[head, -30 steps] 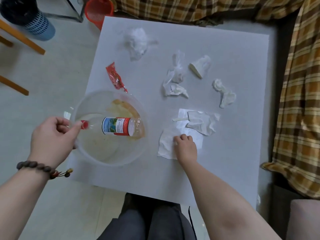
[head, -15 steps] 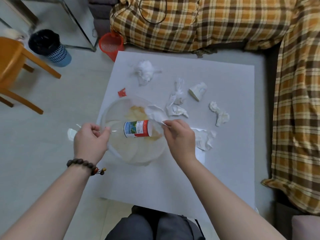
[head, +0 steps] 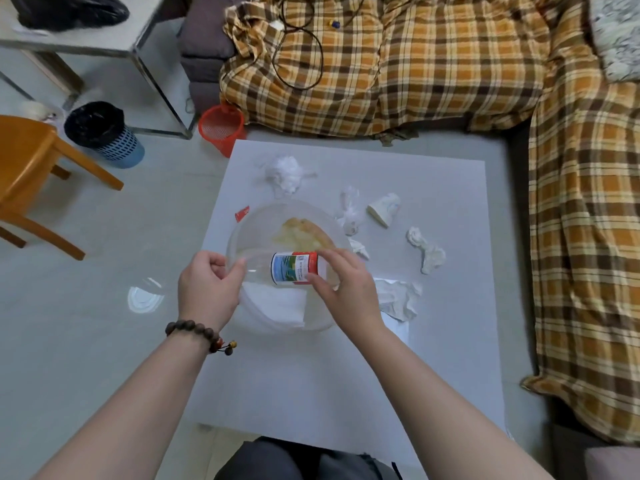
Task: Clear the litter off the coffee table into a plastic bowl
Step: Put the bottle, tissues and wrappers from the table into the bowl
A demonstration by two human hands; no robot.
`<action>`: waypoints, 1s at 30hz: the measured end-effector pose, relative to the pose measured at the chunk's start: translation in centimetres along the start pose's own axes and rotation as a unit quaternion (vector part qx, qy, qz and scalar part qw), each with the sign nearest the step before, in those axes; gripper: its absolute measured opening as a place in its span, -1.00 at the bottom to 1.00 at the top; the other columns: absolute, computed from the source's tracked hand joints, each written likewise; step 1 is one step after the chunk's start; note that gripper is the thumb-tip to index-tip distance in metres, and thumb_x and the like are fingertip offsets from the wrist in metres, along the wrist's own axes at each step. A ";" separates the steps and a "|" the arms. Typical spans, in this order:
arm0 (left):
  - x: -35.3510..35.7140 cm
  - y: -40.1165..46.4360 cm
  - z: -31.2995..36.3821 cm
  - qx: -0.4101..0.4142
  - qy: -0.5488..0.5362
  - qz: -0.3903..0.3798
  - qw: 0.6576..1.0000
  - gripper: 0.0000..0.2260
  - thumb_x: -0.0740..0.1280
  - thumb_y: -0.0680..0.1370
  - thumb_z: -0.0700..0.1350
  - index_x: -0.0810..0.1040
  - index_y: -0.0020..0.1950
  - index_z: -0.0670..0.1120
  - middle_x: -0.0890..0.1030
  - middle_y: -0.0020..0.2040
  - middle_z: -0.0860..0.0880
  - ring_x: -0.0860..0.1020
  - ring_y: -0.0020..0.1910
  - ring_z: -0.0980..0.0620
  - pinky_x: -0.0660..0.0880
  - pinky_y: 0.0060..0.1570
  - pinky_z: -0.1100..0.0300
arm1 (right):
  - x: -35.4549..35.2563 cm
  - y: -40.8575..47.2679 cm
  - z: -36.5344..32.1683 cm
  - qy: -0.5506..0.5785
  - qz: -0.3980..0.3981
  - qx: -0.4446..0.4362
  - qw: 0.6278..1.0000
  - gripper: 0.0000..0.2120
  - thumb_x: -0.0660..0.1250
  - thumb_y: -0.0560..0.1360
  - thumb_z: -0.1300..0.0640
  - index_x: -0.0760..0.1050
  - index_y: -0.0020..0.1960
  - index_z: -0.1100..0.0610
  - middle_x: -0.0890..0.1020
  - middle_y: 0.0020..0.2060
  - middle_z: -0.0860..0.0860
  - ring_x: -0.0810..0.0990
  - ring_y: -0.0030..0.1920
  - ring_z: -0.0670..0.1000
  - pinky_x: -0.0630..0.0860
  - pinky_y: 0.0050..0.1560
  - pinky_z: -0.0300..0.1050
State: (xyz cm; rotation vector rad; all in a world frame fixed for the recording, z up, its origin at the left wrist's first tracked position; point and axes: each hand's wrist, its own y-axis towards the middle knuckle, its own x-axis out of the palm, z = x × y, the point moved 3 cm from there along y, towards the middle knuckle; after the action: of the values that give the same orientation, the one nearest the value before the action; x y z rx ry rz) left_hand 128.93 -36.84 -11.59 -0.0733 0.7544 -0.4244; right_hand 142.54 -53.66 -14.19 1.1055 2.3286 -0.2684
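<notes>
A clear plastic bowl (head: 294,204) hangs at the left edge of the white coffee table (head: 311,393). My left hand (head: 209,289) grips its near-left rim. Inside lie a bottle with a red and blue label (head: 292,268), a yellowish scrap (head: 301,233) and a flat white paper (head: 277,304). My right hand (head: 346,289) hovers over the bowl's right side, fingers apart and empty. On the table lie a fluffy tissue (head: 285,173), clear plastic wrap (head: 349,213), a crushed paper cup (head: 384,209), a twisted tissue (head: 427,252), a crumpled paper (head: 398,299) and a red wrapper (head: 242,213).
A plaid-covered sofa (head: 433,64) wraps the table's far and right sides. On the floor to the left stand a red mesh basket (head: 221,128), a black-lined bin (head: 104,133) and a wooden chair (head: 31,168). My knees (head: 294,459) are at the near edge.
My right hand picked a white paper off the table, carried it left over the bowl and let it go; the paper now lies inside. The left hand kept its grip on the rim.
</notes>
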 end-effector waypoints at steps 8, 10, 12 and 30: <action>1.9 1.5 -0.6 -0.013 0.028 0.003 1.000 -0.68 0.43 0.45 0.05 0.50 0.00 -0.16 0.53 -0.21 -0.11 0.64 -0.20 -0.26 0.59 -0.10 -0.12 | -3.4 -1.9 16.0 -0.118 0.010 0.213 0.970 -0.50 0.41 0.47 0.06 0.41 0.36 0.16 0.43 0.36 0.10 0.33 0.39 0.08 0.28 0.38 -0.04; 2.4 1.8 -0.8 -0.024 0.020 0.006 0.999 -0.57 0.42 0.30 0.20 0.50 -0.06 -0.10 0.53 -0.26 -0.06 0.63 -0.34 -0.16 0.58 -0.23 0.02 | -2.6 -2.5 20.1 -0.173 -0.027 0.238 0.955 -0.44 0.38 0.48 0.04 0.34 0.41 0.14 0.35 0.43 0.10 0.25 0.45 0.10 0.20 0.42 -0.03; 2.8 2.5 -1.6 -0.025 0.003 0.011 1.000 -0.56 0.38 0.20 0.30 0.47 -0.16 0.00 0.52 -0.29 -0.05 0.59 -0.46 -0.04 0.60 -0.25 0.02 | -1.3 -3.0 23.4 -0.212 -0.073 0.238 0.945 -0.41 0.39 0.47 0.03 0.30 0.43 0.12 0.30 0.47 0.10 0.20 0.48 0.11 0.16 0.44 -0.03; 3.5 1.8 -1.7 -0.015 -0.012 -0.001 1.000 -0.65 0.42 0.26 0.24 0.43 -0.19 0.03 0.55 -0.23 -0.17 0.60 -0.31 -0.23 0.54 -0.51 0.25 | -2.4 -1.4 17.2 -0.124 0.082 0.132 0.980 -0.86 0.36 0.40 0.35 0.61 -0.08 0.19 0.64 -0.04 0.02 0.52 -0.01 0.10 0.45 -0.18 -0.12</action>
State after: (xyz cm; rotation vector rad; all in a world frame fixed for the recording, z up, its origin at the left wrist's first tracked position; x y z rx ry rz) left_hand 130.69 -36.47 -15.50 -0.1075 0.7379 -0.4128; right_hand 149.36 -62.98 -27.25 1.3010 2.0082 -0.6307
